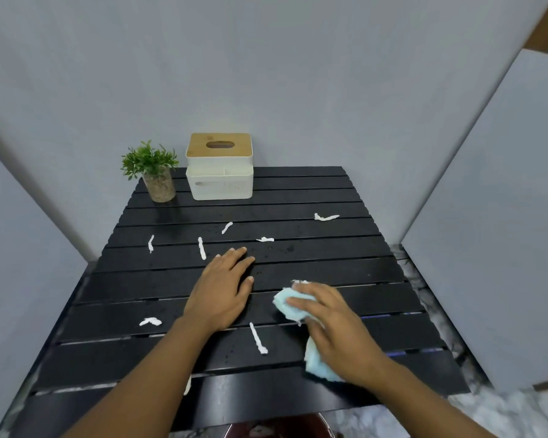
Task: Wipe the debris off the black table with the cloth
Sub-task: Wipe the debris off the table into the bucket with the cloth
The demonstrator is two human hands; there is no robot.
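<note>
The right hand (pixel 332 327) is laid over a light blue fluffy cloth (pixel 290 306), which is bunched beneath the palm and held against the tabletop by fingers curved over it. One end of the cloth shows past the fingertips and the other by the wrist. The left hand (pixel 222 292) is spread flat on the black slatted table (pixel 329 270), palm down, fingers straight and close together, with nothing held. It lies just beside the right hand, toward the middle of the table.

White twisted paper scraps are scattered over the slats. A long one (pixel 258 338) is seen between the two forearms, and a short one (pixel 151 321) lies to the left of the left arm. Several more (pixel 201 248) are strewn beyond the left fingertips, and one (pixel 326 217) lies far to the right. A small scrap (pixel 299 282) is found right at the right fingertips.

At the far left corner, a small green plant in a clear glass of pebbles (pixel 159 175) is placed beside a white tissue box with a wooden lid (pixel 219 167). The table is enclosed by grey wall panels (pixel 298 74), and a marble-patterned floor (pixel 487 415) is visible to the right.
</note>
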